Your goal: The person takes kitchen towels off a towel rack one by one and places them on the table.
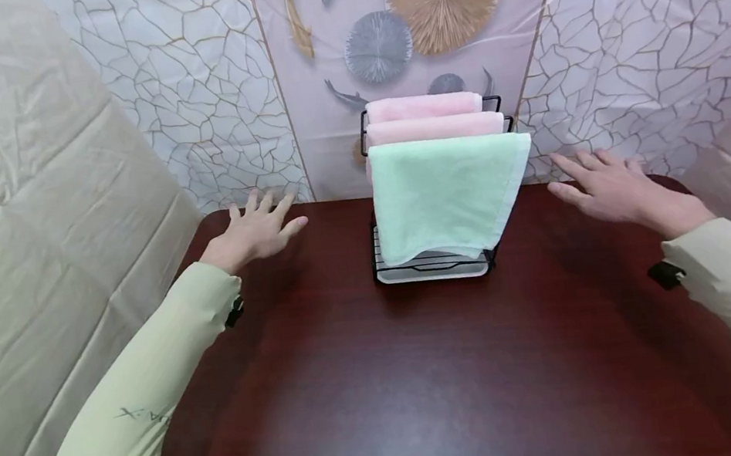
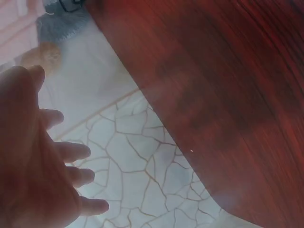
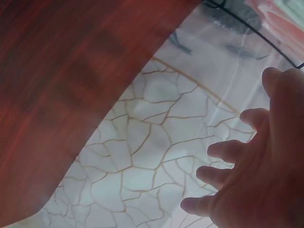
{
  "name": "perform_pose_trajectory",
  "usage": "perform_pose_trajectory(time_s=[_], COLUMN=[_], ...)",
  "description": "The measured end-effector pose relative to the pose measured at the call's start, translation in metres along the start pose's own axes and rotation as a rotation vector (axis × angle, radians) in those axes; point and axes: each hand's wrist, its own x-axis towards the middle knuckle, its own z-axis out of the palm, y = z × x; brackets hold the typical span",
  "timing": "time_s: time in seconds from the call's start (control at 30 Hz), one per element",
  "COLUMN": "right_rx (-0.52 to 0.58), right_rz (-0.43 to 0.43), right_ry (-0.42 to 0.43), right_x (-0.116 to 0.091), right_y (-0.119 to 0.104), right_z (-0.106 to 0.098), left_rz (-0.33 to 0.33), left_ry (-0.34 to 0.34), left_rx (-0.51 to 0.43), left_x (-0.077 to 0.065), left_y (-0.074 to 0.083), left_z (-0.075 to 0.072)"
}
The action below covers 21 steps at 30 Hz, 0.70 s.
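In the head view a black wire rack point(image 1: 437, 263) stands at the far middle of the table. A mint green towel point(image 1: 448, 193) drapes over its front bar, and behind it hang two pink towels, the nearer pink towel point(image 1: 436, 128) and the farther pink towel point(image 1: 424, 106). To the rack's left, my left hand point(image 1: 254, 232) is held over the table with its fingers spread and straight. My right hand point(image 1: 612, 185) mirrors it on the other side, fingers likewise spread. Both hands are apart from the towels and hold nothing.
The dark red-brown wooden table point(image 1: 387, 381) has rounded far corners. A patterned curtain point(image 1: 212, 86) hangs right behind it, and a beige cloth wall point(image 1: 36, 227) stands at the left. A white tray point(image 1: 431, 275) sits in the rack's base.
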Motion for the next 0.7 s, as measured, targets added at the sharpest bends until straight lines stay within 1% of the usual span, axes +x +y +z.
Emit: perform_pose_trajectory(time_s=[0.07,0.2,0.3,0.37,0.43,0.5,0.63,0.67,0.7], right_rx=[0.005,0.038,0.086,0.120,0.155,0.182,0.262,0.283,0.301], right_rz=[-0.013,-0.048,-0.087,-0.115,-0.146,-0.197,-0.327,-0.348,-0.351], right_ry=[0.009,0.036,0.069,0.099,0.135,0.186,0.311,0.332,0.346], right_x=[0.003,0.008,0.012,0.013,0.013,0.013,0.013,0.013,0.012], right_y=[-0.004,-0.010,-0.015,-0.019,-0.024,-0.030,-0.040,-0.043,-0.044], right_z=[-0.002,-0.007,-0.006,-0.008,-0.009,-0.010,-0.011,-0.012,-0.012], left_rz=[0.012,0.048,0.076,0.097,0.116,0.132,0.177,0.194,0.212], left_ry=[0.017,0.077,0.120,0.148,0.179,0.207,0.279,0.297,0.316], left_rx=[-0.011,-0.027,-0.055,-0.083,-0.111,-0.145,-0.221,-0.242,-0.257], left_x=[0.000,0.003,0.005,0.005,0.005,0.002,-0.002,-0.003,-0.004], left_y=[0.001,0.004,0.008,0.013,0.019,0.025,0.038,0.042,0.045], left_z=[-0.001,-0.005,-0.005,-0.008,-0.011,-0.014,-0.023,-0.026,-0.027])
